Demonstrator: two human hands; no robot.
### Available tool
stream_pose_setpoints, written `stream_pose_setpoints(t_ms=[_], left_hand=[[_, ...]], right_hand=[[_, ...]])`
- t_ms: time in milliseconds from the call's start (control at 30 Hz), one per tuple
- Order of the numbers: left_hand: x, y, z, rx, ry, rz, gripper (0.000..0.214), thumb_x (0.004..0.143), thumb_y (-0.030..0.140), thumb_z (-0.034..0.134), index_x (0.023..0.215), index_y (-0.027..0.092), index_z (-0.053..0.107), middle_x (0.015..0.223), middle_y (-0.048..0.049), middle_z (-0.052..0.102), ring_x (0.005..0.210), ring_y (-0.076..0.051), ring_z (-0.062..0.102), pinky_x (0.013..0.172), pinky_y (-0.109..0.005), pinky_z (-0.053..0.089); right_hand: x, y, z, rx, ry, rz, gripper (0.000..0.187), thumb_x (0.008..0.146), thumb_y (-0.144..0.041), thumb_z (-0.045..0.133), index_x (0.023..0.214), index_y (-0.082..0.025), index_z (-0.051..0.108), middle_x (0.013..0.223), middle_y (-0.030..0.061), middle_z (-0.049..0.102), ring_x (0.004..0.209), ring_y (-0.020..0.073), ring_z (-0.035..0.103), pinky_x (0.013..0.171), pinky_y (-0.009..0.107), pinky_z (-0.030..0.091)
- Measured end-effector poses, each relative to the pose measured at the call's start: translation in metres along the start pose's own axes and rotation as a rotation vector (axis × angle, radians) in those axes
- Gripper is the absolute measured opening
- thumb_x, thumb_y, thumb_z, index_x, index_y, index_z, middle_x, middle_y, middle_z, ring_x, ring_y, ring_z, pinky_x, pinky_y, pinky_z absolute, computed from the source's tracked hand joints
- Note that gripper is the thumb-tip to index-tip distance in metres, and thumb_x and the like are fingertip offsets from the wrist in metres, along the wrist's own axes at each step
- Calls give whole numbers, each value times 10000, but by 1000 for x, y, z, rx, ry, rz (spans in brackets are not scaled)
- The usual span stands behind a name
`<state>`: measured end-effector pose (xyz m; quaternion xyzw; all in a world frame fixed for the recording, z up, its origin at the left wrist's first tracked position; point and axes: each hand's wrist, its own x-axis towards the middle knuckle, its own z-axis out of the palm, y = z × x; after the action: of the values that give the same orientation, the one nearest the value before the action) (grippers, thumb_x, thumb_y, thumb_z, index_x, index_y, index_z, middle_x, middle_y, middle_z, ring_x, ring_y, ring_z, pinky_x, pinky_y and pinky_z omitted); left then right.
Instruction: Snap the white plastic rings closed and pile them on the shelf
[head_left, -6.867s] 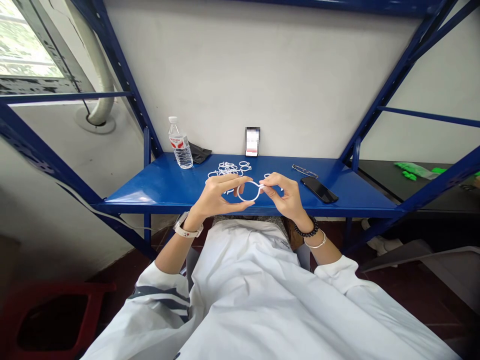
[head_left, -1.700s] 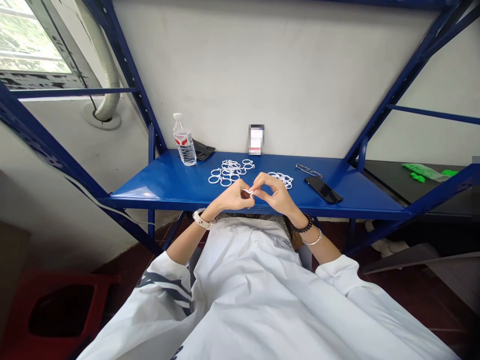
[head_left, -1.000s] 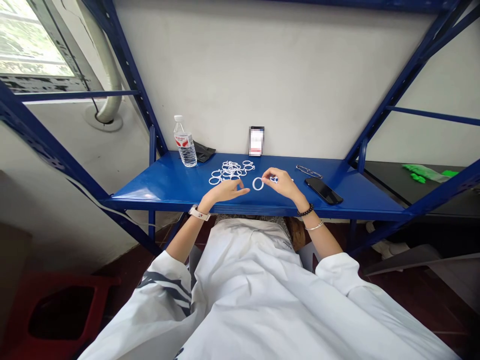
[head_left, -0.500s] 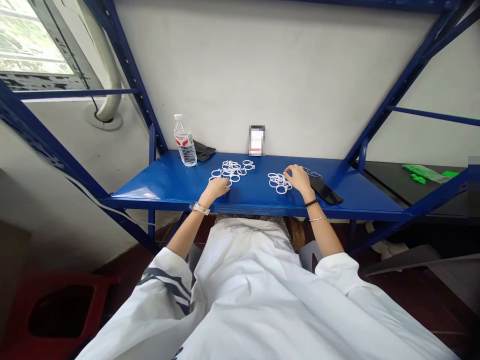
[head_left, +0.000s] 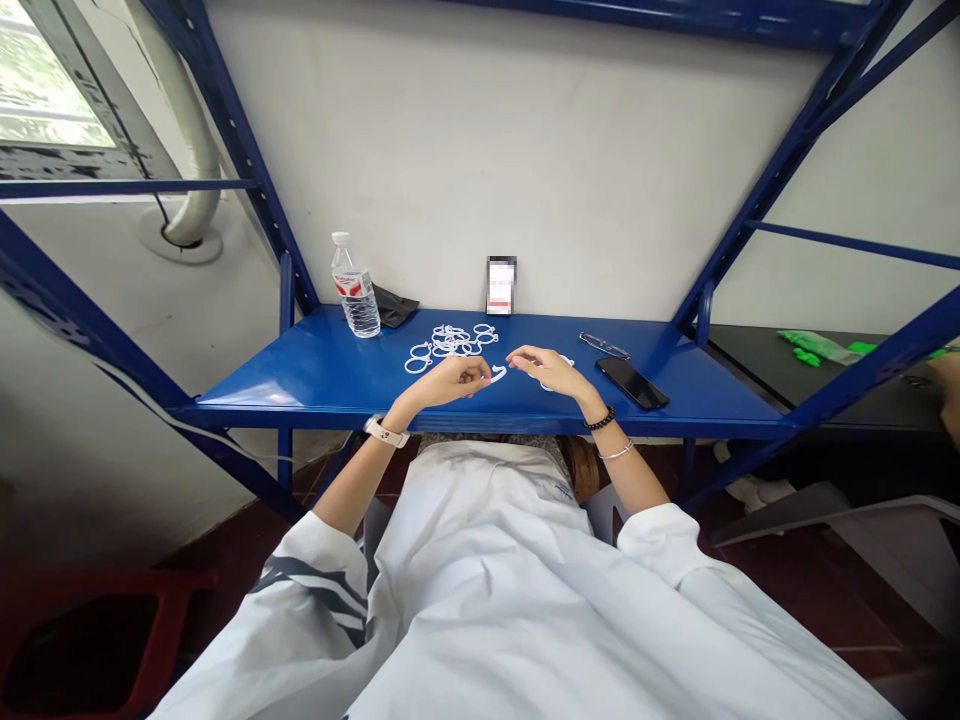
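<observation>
Two ring heaps on the shelf point(head_left: 300, 375): larger left heap point(head_left: 446, 344) seemingly unworked, smaller right heap point(head_left: 567, 359) done. Left hand point(head_left: 447, 381) pinches one ring point(head_left: 496, 374); right hand point(head_left: 553, 370) spread, empty.

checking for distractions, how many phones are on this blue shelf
2. The standing phone leans on the wall behind the loose rings. The flat phone lies dark on the shelf, right of the right hand, beside the glasses. None looks hidden.
</observation>
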<state>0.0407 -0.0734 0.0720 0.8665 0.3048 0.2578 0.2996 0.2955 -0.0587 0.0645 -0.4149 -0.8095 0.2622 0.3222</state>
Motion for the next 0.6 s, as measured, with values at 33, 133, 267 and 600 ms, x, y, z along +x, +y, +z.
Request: stream_pose_setpoints(t_ms=[33,133,267,600], left_hand=[[0,1,1,-9,2,18,256,934,430,537,939,181,599,585,38,584,517,-111,526,581,-240,435],[0,2,3,-28,6,55,255,937,435,538,937,186,590,591,42,588,527,-112,535,599,-247,447],[-1,5,2,-41,22,81,235,945,418,532,937,189,586,597,41,601,540,-113,556,614,-251,459],[-4,22,0,-86,24,122,222,945,389,556,877,184,605,650,16,615,586,-119,599,641,-257,500]], right_hand=[[0,-2,2,23,-23,-6,459,956,-560,482,1101,-185,705,1074,84,748,1002,226,675,927,383,500],[0,-2,5,96,-71,-26,497,951,-610,489,1119,-199,713,1030,66,750,961,212,675,925,372,511],[1,2,6,202,-144,-17,547,927,-670,508,1174,-225,709,1069,60,750,959,199,684,909,352,532],[1,-1,12,471,-273,21,525,891,-705,544,980,-222,731,960,39,762,946,204,715,925,360,544]])
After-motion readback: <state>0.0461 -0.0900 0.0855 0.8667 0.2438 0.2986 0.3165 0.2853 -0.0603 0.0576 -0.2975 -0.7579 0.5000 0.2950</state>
